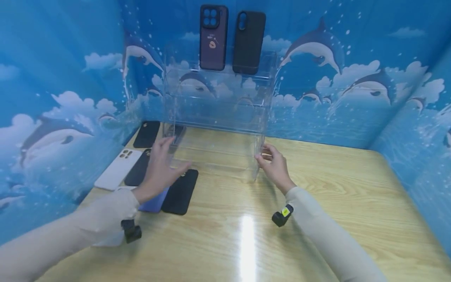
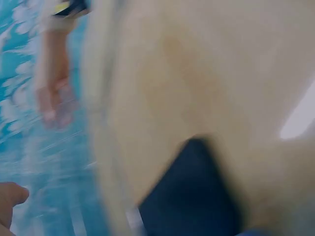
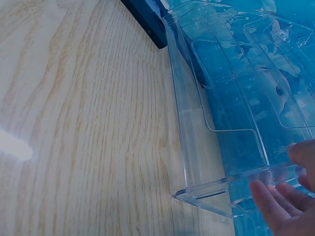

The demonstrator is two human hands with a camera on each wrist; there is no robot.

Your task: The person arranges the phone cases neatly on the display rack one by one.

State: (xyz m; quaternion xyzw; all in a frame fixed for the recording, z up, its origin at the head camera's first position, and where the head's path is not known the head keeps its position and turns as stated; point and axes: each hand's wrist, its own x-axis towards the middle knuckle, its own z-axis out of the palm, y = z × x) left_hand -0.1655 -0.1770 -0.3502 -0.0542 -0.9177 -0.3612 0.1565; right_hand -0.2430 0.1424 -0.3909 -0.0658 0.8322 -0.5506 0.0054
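Your right hand (image 1: 276, 166) pinches the right side of the clear rack (image 1: 215, 127), which is between your hands; your left hand (image 1: 158, 170), fingers extended, is at the rack's left side, contact unclear. A purple phone case (image 1: 213, 51) and a black phone case (image 1: 248, 45) stand at the rack's top; left of the rack, a white phone case (image 1: 118, 170) lies on the tabletop (image 1: 317, 188).

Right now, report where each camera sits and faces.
Head: on the head, facing forward-down at clear rack; sleeves, left hand, right hand show.
Left wrist: on that wrist, facing table and dark phone case; both hands show, left barely.
Right wrist: on that wrist, facing table and rack; right hand partly shows.
Head and right wrist share rack and right hand.
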